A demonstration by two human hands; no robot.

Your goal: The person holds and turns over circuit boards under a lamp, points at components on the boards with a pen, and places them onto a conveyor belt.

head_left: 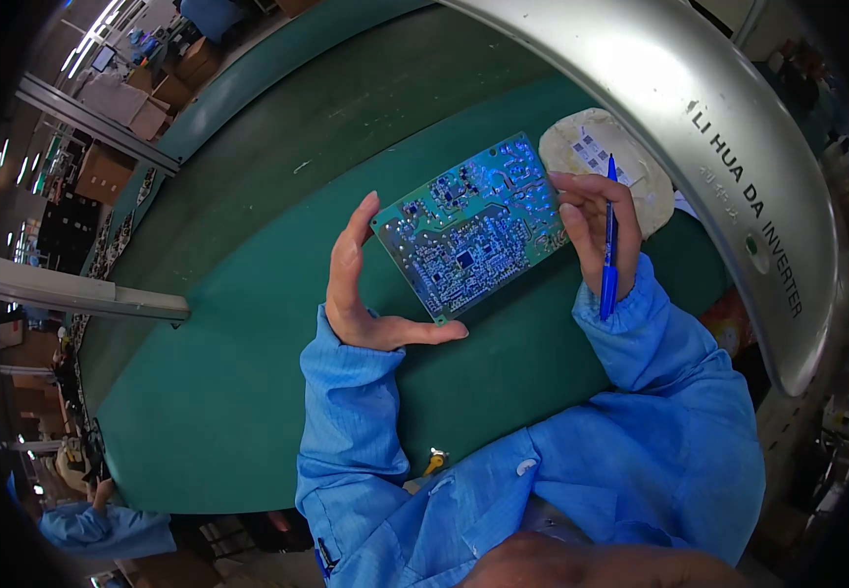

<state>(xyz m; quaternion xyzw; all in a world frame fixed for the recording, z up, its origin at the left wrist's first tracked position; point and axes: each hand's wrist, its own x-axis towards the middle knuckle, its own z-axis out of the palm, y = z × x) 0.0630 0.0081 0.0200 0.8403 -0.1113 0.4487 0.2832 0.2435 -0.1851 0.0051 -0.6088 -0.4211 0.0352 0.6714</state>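
A green circuit board [478,230], crowded with small parts and solder points, is held tilted above the green table. My left hand [356,294] spans its left side, with the fingers at the upper corner and the thumb at the lower one. At the right edge, my right hand [601,220] pinches the board between thumb and fingertips. A blue pen [608,255] also sits in that hand, lying across the fingers with its tip pointing away from me. Both sleeves are blue.
Behind my right hand lies a round cream-coloured pad [561,137] with a printed label [596,152]. A silver lamp housing [738,127] arches over the right side. The green table [218,402] has a beam [81,289] at its left. A co-worker's blue sleeve [101,529] shows lower left.
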